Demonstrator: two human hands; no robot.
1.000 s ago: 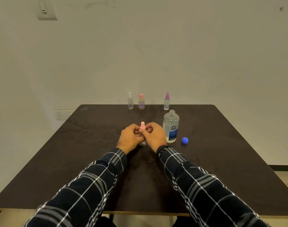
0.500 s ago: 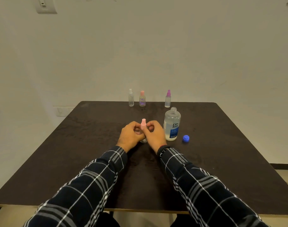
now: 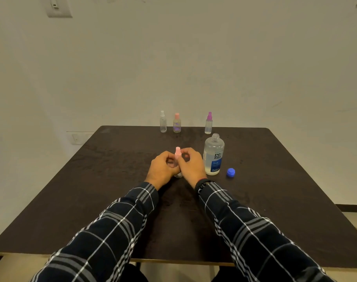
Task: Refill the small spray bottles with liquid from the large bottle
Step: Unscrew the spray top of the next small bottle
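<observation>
both hands, left hand [image 3: 162,168] and right hand [image 3: 191,166], fingers curled, grip small pink-capped spray bottle [image 3: 177,153] upright on table [image 3: 112,180], beside uncapped large bottle [image 3: 213,155].

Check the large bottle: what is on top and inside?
Nothing tops the large bottle: its threaded neck is bare, and the blue cap lies on the table beside it. Clear liquid seems inside; the label hides the level.

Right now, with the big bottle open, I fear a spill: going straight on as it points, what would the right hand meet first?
The pink-capped spray bottle that the right hand pinches, then the left hand beyond. The large bottle stands to its right, probably clear.
</observation>
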